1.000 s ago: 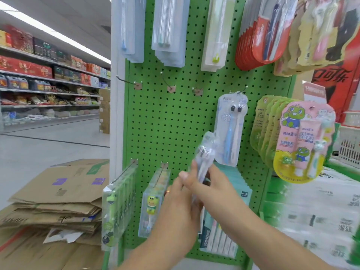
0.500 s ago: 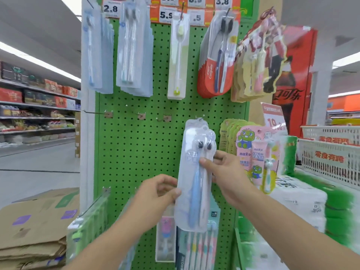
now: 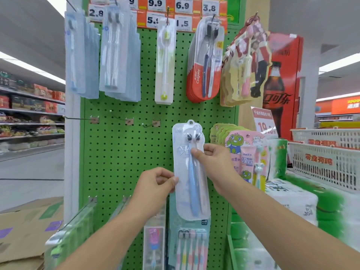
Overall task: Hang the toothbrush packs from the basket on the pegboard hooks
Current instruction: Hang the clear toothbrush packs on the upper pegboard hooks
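A white lattice basket (image 3: pixel 323 162) is sitting at the right edge, with a second one (image 3: pixel 329 136) standing just behind it; what either is carrying is hidden behind the walls. On the green pegboard (image 3: pixel 120 152) the upper hooks are bearing clear two-brush packs (image 3: pixel 118 61), a single yellow-green brush pack (image 3: pixel 165 63), red Colgate packs (image 3: pixel 204 63) and a bunch of yellow and pink children's packs (image 3: pixel 241 71). Three bare hooks (image 3: pixel 150 124) are jutting out in the middle row.

Both hands are holding one clear toothbrush pack (image 3: pixel 191 172) upright against the board, just right of those bare hooks (its hang hole is sitting at the top, but whether a hook is passing through it cannot be told). Inside the pack a blue brush and a pale one are lying side by side, bristle heads up. The left hand (image 3: pixel 155 184) is pinching the pack's left edge at mid-height, thumb in front, fingers curled close. The right hand (image 3: pixel 212 160) is gripping the upper part from the right, its thumb pressing on the front below the brush heads and the fingers wrapping behind.

Green frog-print kids' sets (image 3: pixel 245 152) are hanging just to the right, and a multi-brush pack (image 3: pixel 191 248) is hanging below.
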